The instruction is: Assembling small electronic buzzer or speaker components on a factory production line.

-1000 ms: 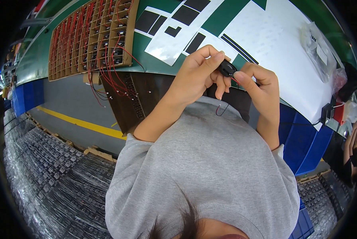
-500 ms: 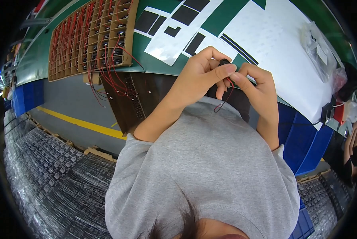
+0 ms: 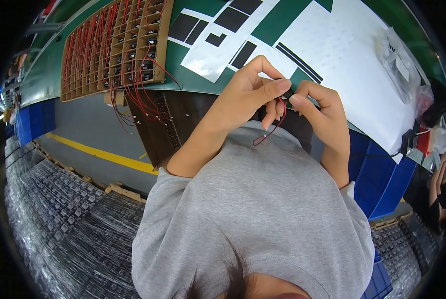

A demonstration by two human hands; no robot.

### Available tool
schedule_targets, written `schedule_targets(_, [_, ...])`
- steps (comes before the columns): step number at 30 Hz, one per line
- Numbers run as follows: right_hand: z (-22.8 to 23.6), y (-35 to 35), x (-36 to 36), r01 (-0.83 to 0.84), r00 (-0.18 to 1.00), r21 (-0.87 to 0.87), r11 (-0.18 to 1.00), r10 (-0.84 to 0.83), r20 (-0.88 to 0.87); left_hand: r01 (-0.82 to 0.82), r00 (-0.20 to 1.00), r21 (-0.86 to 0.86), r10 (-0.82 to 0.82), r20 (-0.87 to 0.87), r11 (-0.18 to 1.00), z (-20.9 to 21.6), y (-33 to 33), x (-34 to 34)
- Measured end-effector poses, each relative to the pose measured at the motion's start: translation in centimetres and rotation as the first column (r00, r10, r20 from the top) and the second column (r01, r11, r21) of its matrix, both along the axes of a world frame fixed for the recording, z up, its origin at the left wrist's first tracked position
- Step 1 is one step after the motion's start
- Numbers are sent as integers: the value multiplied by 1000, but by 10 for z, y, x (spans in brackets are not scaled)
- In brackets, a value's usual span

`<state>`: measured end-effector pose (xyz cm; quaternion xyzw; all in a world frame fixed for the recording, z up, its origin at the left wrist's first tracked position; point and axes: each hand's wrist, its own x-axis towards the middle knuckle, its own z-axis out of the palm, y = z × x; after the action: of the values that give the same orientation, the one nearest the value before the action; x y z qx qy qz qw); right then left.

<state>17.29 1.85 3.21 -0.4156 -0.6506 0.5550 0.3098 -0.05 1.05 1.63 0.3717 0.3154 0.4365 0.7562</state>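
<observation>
Between both hands, over the near edge of the table, is a small black part [image 3: 289,93] with a thin red and black wire [image 3: 284,115] hanging from it. My left hand [image 3: 253,94] is closed, pinching the part's left side between thumb and fingers. At its other side my right hand [image 3: 323,107] is closed too, thumb and forefinger pressed on the part. Fingertips cover most of the part, so its exact kind is not clear. The wire's looped lower end dangles in front of the grey shirt.
A divided cardboard box [image 3: 108,50] of black parts with red wires stands left on the green table [image 3: 195,82]; some wires trail over its edge. White sheets [image 3: 205,57] with black adhesive-looking pieces lie ahead. Plastic bags [image 3: 400,65] are at right, blue bins [image 3: 382,174] below.
The black part has turned and tilted between my fingers, and my left fingertips have shifted slightly left. The wire's dangling loop has swung to the left.
</observation>
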Motion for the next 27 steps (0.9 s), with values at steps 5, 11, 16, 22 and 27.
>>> schedule_targets(5, [0,0,0,-1,1000,2,1000,1,30,21,999,17,-20,-50,1000,3,0,-1])
schedule_targets(11, [0,-1,-2,-6,998,3,1000,6,57,20,997,39,-17,-77,999,2,-2,-1])
schedule_targets(16, [-2,-1,0,-11,998,23,1000,10,57,50,995,34,-47,-84,998,5,-1,-3])
schedule_targets(22, [-5,-1,0,-15,999,27,1000,14,41,59,996,46,-56,-75,997,1,-2,-2])
schedule_targets(27, [-6,-1,0,-3,1000,27,1000,2,24,61,995,38,-58,-86,997,1,-1,-2])
